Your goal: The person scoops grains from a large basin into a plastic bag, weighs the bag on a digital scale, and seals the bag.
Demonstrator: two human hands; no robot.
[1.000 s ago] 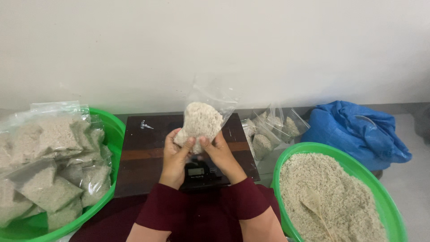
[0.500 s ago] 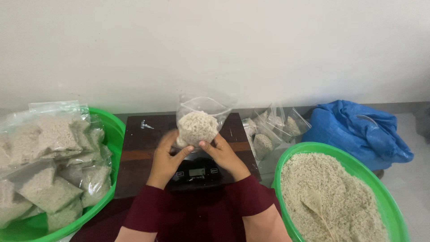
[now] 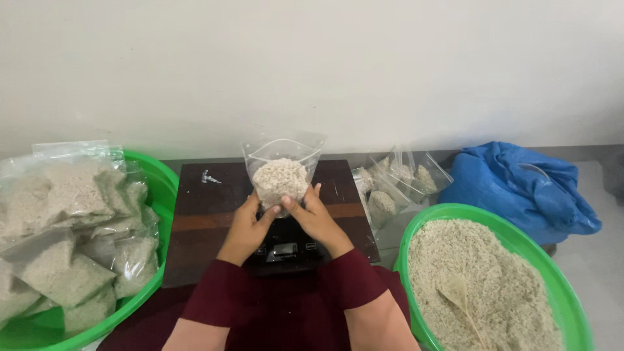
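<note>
Both hands hold a clear plastic bag (image 3: 281, 170) part-filled with pale crumbs, upright above a small black scale (image 3: 286, 247) on the dark wooden table (image 3: 208, 214). The left hand (image 3: 246, 227) and right hand (image 3: 316, 216) each have their grip closed on the bag's lower sides, fingers pressed into the filled part. The bag's long axis runs vertically, with its open mouth pointing up and away from the person. It looks light and soft; the thin film is likely slippery and would sag or spill if tipped, so cradling the filled bottom seems safest. A green basin (image 3: 416, 227) of loose crumbs sits to the right, another green tub (image 3: 162, 175) of filled bags to the left.
</note>
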